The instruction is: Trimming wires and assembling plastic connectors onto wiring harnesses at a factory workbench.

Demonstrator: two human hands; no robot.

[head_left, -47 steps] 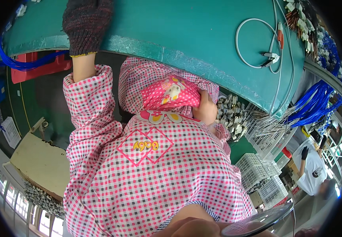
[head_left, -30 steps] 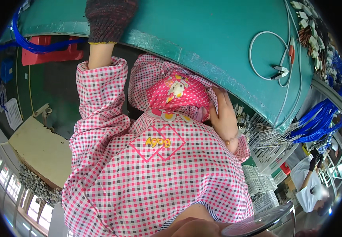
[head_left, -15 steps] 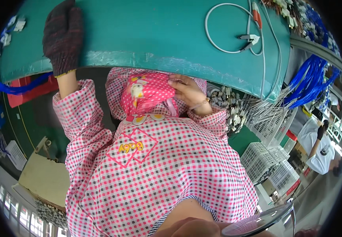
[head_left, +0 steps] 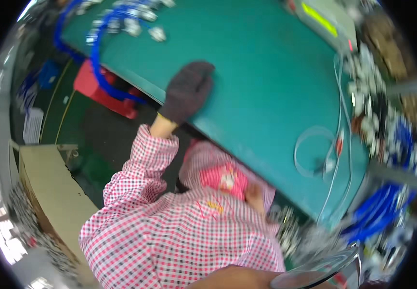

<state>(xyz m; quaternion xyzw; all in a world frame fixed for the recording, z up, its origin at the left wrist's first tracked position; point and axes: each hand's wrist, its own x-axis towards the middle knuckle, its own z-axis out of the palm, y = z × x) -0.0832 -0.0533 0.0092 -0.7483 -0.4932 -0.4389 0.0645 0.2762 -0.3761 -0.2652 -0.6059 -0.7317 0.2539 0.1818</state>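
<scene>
your left hand [head_left: 188,94]: gloved in dark knit, over the green table [head_left: 256,101]; fingers look together, any grip blurred.
your right hand [head_left: 255,196]: bare, at the pink cloth [head_left: 225,179]; you cannot tell whether its fingers clamp.
pink cloth: at your lap, below the table edge.
blue cables [head_left: 96,53]: left of your glove.

Matt cloth glove [head_left: 187,94]; smooth tabletop [head_left: 254,91].
</scene>
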